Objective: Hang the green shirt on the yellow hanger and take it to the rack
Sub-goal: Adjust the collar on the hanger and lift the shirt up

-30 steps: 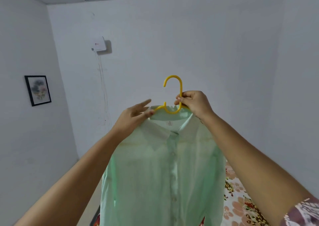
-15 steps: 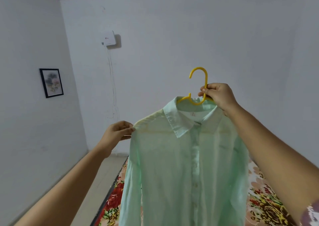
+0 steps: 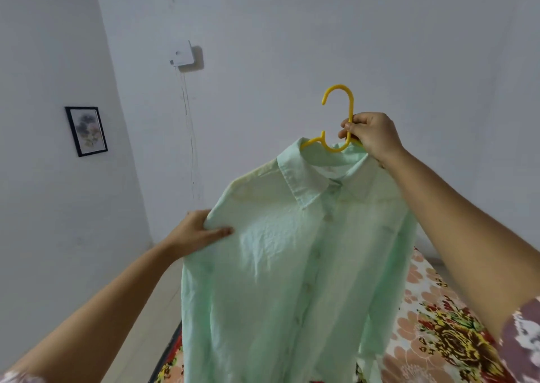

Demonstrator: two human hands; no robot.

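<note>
The left hand (image 3: 194,233) has come down from the collar, where it was a second ago, and now sits at the shoulder corner of the green shirt (image 3: 292,265), lower than half a second back. The right hand (image 3: 372,135) keeps its place on the yellow hanger (image 3: 339,86). That shoulder hangs lower than the collar, so the shirt slopes down to the left.

On the left wall there's a small black picture frame (image 3: 86,131). A white box (image 3: 182,57) is fixed to the back wall, with thin wires (image 3: 190,137) trailing down from it. Below lies a bed (image 3: 432,324) with a flowered sheet, and a strip of pale floor (image 3: 155,309) beside it. The shirt is held up in the air in front of all this and hides much of the bed. It also covers the hanger's arms, so only the hook and the loop at its neck show above the collar.

The right hand's fingers (image 3: 349,127) are curled tight round the hanger's stem just under the hook. On the left, the thumb (image 3: 219,232) lies across the front of the shoulder, pinching the cloth. The other fingers are behind the cloth, out of sight.
</note>
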